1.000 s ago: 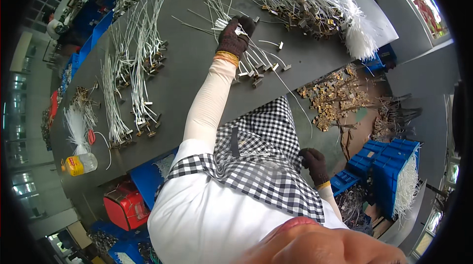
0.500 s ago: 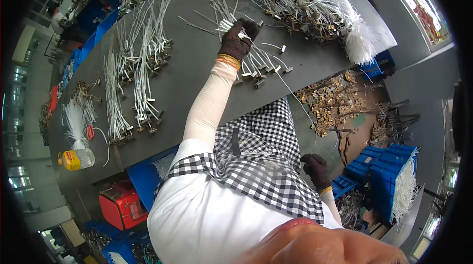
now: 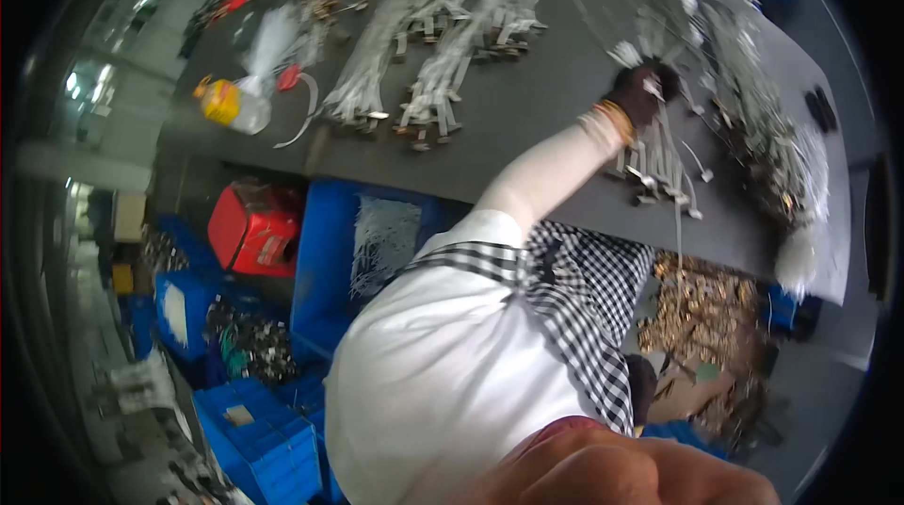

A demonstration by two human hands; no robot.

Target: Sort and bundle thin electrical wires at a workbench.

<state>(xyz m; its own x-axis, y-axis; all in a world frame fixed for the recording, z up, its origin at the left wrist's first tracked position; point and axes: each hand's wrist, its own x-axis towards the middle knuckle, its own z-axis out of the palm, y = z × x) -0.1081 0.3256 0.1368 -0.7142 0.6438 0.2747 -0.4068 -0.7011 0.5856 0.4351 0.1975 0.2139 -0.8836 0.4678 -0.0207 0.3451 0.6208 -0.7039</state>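
My left hand (image 3: 644,90), in a dark brown glove, reaches across the grey table (image 3: 556,128). Its fingers are closed round a bundle of white cables (image 3: 659,154) with small connectors at their lower ends. The free ends fan out past the hand, and motion blurs them. Low at the right, beside my checked apron, only a dark bit of my right hand (image 3: 642,388) shows; its fingers are hidden. Just right of the left hand lies a large pile of white cables (image 3: 753,100) with dark metallic ends.
Further left on the table lie other cable bundles (image 3: 443,81), a yellow-labelled bottle (image 3: 231,105) and red-handled scissors or pliers (image 3: 289,77). Below the table edge are a red box (image 3: 254,230) and a blue bin (image 3: 325,284). Brassy small parts (image 3: 702,312) are heaped at the lower right.
The view has swung left, so the table and bundles appear shifted to the right. My left hand still grips the cables. My right hand, plainly visible before, is now mostly hidden.
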